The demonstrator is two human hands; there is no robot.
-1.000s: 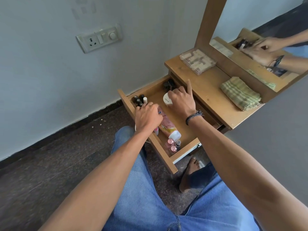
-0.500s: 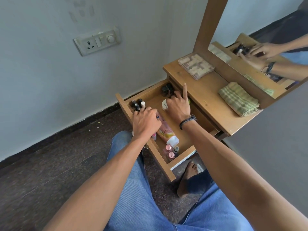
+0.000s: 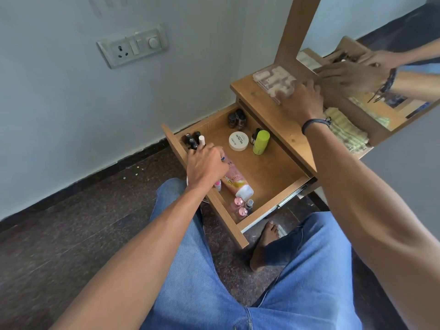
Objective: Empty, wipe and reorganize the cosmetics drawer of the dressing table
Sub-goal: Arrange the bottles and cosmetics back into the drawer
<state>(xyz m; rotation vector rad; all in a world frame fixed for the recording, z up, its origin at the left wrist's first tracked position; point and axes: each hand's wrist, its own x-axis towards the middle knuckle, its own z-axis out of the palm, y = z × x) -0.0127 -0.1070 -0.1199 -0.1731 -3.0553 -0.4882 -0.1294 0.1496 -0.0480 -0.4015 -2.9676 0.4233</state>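
While the L hand (image 3: pixel 206 165) hangs knuckles-up, fingers curled down inside the drawer (image 3: pixel 273 167) front (grasping anything? can't tell), the pink tube (image 3: pixel 234 178) lies right under it, long axis along the front panel, white cap away from the hand, w/ the R hand (image 3: pixel 302 101) well apart, fingers laid loose on the clear box (image 3: pixel 271 79) on the tabletop.

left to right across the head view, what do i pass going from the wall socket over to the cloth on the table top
wall socket → black-capped bottles → white round jar → green bottle → right hand → folded cloth
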